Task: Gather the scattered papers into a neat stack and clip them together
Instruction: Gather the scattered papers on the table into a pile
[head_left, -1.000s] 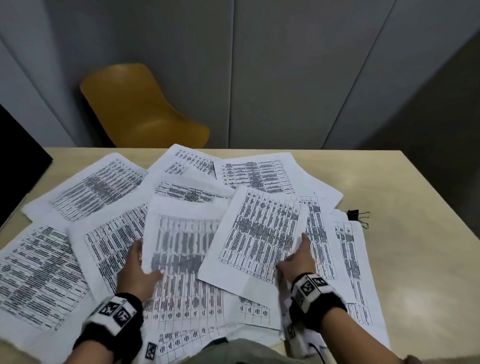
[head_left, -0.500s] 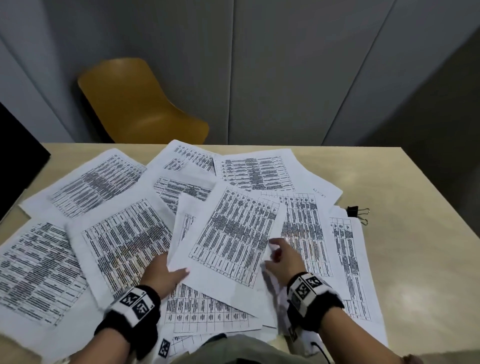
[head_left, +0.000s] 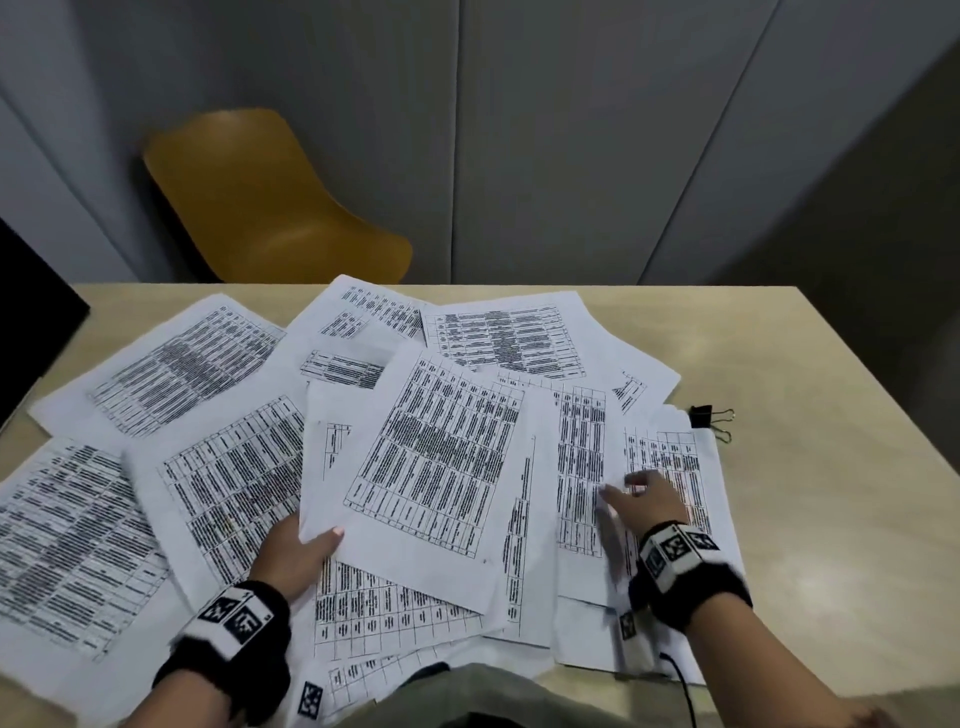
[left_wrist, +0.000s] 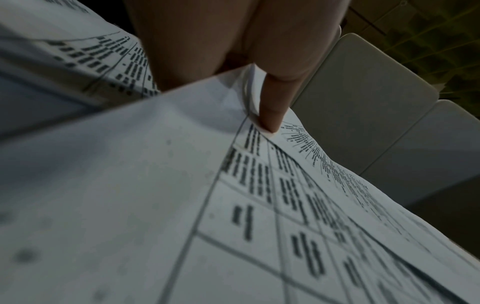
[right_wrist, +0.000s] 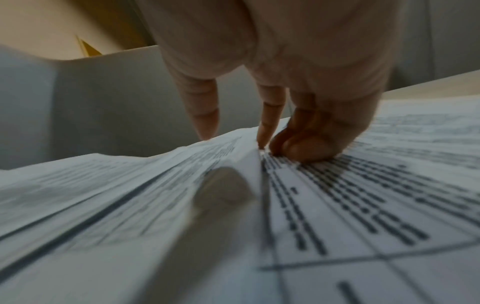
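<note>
A: Papers (head_left: 436, 457) lie fanned and overlapping across the counter (head_left: 810, 519), under and all around both hands. One sheet sits tilted on top, between the two hands.

B: What is the left hand (head_left: 291, 556) doing?

A: It pinches the near left corner of that top sheet, thumb over the edge, fingers hidden beneath. In the left wrist view the thumb presses down on the printed grid.

B: And the right hand (head_left: 649, 501)?

A: It rests on the sheets to the right with fingers bent, tips pushing the paper into a small ridge; the right wrist view shows the buckle just ahead of the fingertips (right_wrist: 262, 142). It presses rather than grips, as far as I can tell.

B: So the gathering has barely begun?

A: I'd judge so. Nothing is squared yet, and the binder clip (head_left: 709, 418) lies untouched beyond the right hand, just off the far edge of the rightmost sheet.

B: How to do it well?

A: Probably slide sheets inward with flat palms, not fingertips, so they don't crease. Collect the far-left pages too, then tap the edges even before reaching for the clip.
</note>
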